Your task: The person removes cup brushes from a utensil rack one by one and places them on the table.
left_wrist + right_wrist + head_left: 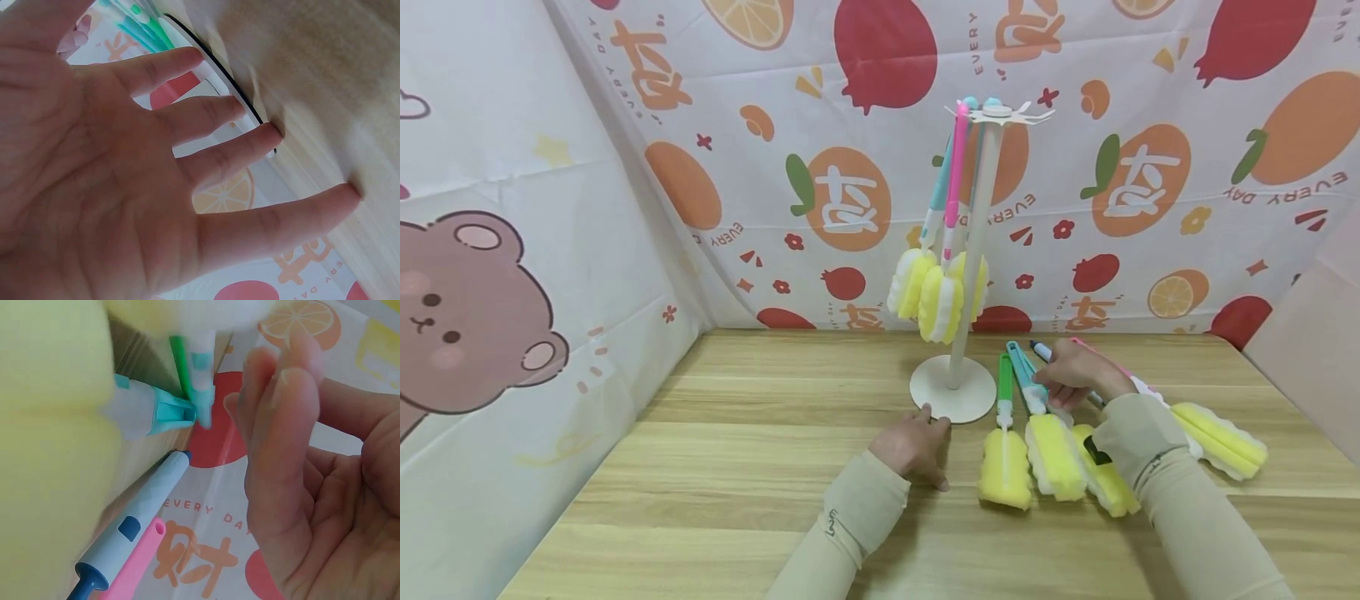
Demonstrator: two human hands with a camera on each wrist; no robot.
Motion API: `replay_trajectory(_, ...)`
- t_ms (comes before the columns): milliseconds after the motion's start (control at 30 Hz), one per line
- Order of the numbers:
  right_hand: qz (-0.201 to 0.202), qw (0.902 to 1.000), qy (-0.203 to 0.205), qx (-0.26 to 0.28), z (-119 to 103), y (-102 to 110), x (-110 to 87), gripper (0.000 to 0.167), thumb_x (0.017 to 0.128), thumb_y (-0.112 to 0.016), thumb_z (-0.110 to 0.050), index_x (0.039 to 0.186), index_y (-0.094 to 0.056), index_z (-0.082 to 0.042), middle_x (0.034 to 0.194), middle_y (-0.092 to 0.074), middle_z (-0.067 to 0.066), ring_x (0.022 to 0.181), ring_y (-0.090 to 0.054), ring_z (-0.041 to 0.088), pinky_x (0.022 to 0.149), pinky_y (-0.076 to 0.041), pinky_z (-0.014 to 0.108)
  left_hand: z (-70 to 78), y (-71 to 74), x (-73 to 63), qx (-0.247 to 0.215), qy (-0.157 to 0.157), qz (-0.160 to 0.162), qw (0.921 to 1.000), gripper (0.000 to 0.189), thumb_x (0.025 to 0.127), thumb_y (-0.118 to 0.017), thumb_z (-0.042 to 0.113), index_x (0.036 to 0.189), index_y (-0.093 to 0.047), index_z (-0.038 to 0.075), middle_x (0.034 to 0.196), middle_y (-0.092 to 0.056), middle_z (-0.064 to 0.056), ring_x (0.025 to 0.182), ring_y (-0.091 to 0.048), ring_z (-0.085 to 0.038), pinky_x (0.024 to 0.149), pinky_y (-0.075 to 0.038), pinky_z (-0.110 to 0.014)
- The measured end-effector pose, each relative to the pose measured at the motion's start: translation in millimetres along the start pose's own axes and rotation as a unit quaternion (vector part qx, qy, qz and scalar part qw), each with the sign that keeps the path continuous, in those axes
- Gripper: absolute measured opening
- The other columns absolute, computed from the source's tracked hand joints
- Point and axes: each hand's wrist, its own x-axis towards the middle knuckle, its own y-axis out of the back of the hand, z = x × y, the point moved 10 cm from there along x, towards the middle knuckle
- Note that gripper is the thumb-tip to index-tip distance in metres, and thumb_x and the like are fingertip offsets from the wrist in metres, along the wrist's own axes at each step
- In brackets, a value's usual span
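Head view: one stand (980, 221), three hung brushes (940, 304); left grip (914, 446) spread, right grip (1077, 372) relaxed.

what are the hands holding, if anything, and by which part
Nothing is visibly held: the right hand hovers over the brushes, and the left hand only touches the round white base with its fingers.

Your sleeves (867, 504): beige, dark lettering
Stand (938, 393): white
Hanging brushes (942, 304): pink and turquoise handles, yellow-and-white sponges
Lying brushes (1056, 458): green, turquoise, pink, light-blue handles — yellow sponges, some white-edged
Worktop (737, 442): pale wood grain
Backdrop before you (917, 150): white — red, orange fruit print
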Motion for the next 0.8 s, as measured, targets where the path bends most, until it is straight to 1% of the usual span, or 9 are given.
replay_trajectory(267,-0.006,0.9999,-0.003,-0.01,0.1,-2.9,0.5,0.029,0.101,-0.061,-0.011,0.077,-0.062,0.005,0.058,-0.062,0.005,0.048,-0.061,0.01,0.051,-0.055,0.023,-0.2,-0.2,0.6,0.003,0.003,-0.006,1.0,0.076,0.075,-0.092,0.035,0.137,-0.055,0.012,0.158,-0.038,-0.021,0.139,-0.044,-0.038,0.106,-0.046,-0.049)
replay_trajectory(467,-0.004,1.0,0.001,-0.005,-1.5,0.0,-0.6,0.026,0.101,-0.061,-0.012,0.081,-0.062,0.005,0.06,-0.062,0.005,0.049,-0.062,0.009,0.051,-0.055,0.023,0.6,1.1,0.5,0.004,0.002,-0.005,1.0,0.075,0.075,-0.092,0.035,0.136,-0.056,0.011,0.157,-0.038,-0.021,0.138,-0.044,-0.038,0.106,-0.046,-0.049)
replay_trajectory(600,-0.001,0.9999,0.002,-0.014,-3.0,3.1,-0.1,0.026,0.101,-0.061,-0.013,0.082,-0.063,0.006,0.061,-0.063,0.005,0.05,-0.062,0.01,0.052,-0.056,0.024,1.0,1.6,0.1,0.006,0.0,-0.003,1.0,0.075,0.075,-0.092,0.035,0.136,-0.056,0.011,0.157,-0.039,-0.021,0.138,-0.044,-0.038,0.106,-0.046,-0.049)
replay_trajectory(800,-0.004,0.9999,-0.006,-0.008,-5.8,5.7,0.4,0.024,0.101,-0.061,-0.013,0.086,-0.062,0.006,0.062,-0.063,0.006,0.05,-0.061,0.012,0.053,-0.056,0.024,0.5,1.2,-0.2,0.003,0.0,-0.005,1.0,0.076,0.075,-0.091,0.035,0.137,-0.055,0.011,0.157,-0.038,-0.021,0.139,-0.043,-0.039,0.106,-0.046,-0.05)
